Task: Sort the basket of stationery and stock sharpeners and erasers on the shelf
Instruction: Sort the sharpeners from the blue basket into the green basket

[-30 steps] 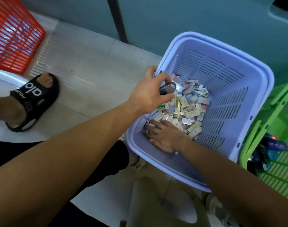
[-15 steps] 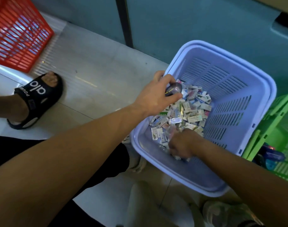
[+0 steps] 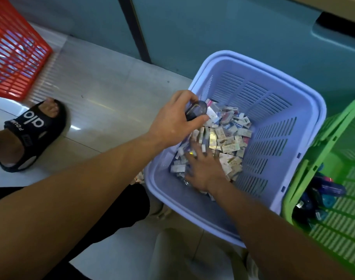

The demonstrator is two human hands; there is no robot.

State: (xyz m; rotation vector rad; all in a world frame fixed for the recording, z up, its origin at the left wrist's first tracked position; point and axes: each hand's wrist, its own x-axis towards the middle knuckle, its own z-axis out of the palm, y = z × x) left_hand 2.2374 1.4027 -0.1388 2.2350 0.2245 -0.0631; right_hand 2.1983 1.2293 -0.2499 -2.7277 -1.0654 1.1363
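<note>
Head view, stock as we find it.

Item 1: lavender slotted plastic basket (image 3: 269, 93) on the tiled floor (image 3: 103, 93), bottom partly covered w/ a heap of small wrapped packets (image 3: 229, 136), prob. erasers.

Item 2: left-hand grip (image 3: 172, 122), clamped round a small dark rounded plastic piece (image 3: 196, 112), poss. a sharpener, held over the heap.

Item 3: right-hand grip (image 3: 202, 168), fingers apart and flat on the packets, holding nothing.

Item 4: green slotted plastic basket (image 3: 338, 134) at right, w/ a few blue and dark pieces (image 3: 322, 190) inside.

Progress, our est.: sorting at an early stage, most packets unsorted. No shelf in view, so we judge stocking not yet begun.
</note>
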